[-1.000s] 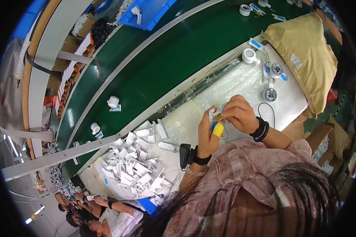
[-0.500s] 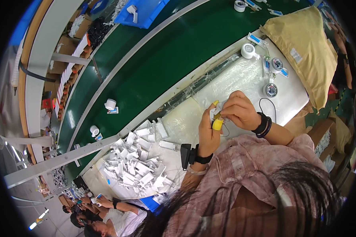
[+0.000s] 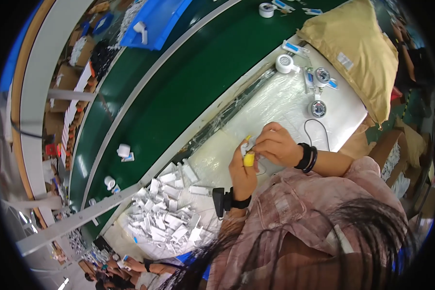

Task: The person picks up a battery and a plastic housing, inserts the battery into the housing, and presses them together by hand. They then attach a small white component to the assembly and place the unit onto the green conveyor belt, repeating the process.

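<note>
Head view, read left to right with the plastic-covered work mat [image 3: 285,104] as the landmark. Left of the mat lies a loose heap of small white parts [image 3: 164,217], spread flat and close to my left elbow, so I judge it is kept there for easy pick-up. Beyond the mat's far edge runs the green conveyor belt [image 3: 179,82], carrying two small white pieces [image 3: 124,151] near its left rim; most of its surface shows bare.

Over the near-left portion of the mat, my left hand [image 3: 244,175] is curled around a small yellow piece [image 3: 249,158], held upright between thumb and fingers. My right hand [image 3: 274,143] is pinched closed on the top of the same assembly, fingertips meeting a small white part [image 3: 244,147] just above the yellow piece. Both hands work raised slightly off the mat; I judge this keeps the joint in direct sight.

Toward the mat's right end sit a white tape roll [image 3: 284,63] and two round disc-shaped units [image 3: 318,108]. A tan bag [image 3: 357,58] borders the mat's right edge, closing that side. Open mat remains between my hands and the discs.
</note>
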Demonstrator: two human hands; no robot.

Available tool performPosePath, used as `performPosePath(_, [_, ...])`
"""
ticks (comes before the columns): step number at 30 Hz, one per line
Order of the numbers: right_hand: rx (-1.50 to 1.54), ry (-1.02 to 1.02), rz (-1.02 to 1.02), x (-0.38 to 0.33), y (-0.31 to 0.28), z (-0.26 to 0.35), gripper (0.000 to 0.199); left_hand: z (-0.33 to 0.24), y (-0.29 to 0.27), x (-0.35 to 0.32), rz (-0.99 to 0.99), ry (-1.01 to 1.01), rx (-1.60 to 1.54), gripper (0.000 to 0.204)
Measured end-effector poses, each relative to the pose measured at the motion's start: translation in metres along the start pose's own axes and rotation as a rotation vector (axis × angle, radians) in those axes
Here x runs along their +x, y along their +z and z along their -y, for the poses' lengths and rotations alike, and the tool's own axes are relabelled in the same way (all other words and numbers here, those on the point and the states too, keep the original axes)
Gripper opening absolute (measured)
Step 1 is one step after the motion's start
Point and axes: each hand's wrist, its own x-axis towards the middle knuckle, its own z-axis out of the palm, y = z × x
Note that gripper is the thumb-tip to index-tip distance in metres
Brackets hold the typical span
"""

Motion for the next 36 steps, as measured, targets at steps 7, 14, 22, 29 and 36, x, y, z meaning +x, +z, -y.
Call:
performPosePath(7, [-0.266, 0.224, 0.231, 0.017, -0.028, -0.063, 0.023, 0.060, -0.066, 0.066, -0.019, -0.169, -0.164, 0.035])
performPosePath(14, [-0.813, 0.593, 0.250, -0.005, -0.131, -0.179, 0.038, 0.084, -0.164, 0.144, -0.313, 0.025, 0.181, 0.048])
performPosePath(22, [-0.845, 0.633, 0.421, -0.009, -0.145, -0.197, 0.035, 0.087, -0.132, 0.113, -0.453, 0.330, 0.831, 0.051])
performPosePath(29, [0.082, 0.816, 0.138, 0.043, -0.120, -0.109, 0.025, 0.075, -0.053, 0.054, -0.051, 0.080, 0.239, 0.044])
performPosePath(36, [0.787, 0.986, 0.107, 0.036, -0.045, -0.030, 0.022, 0.036, 0.002, 0.035, 0.061, 0.194, 0.146, 0.078])
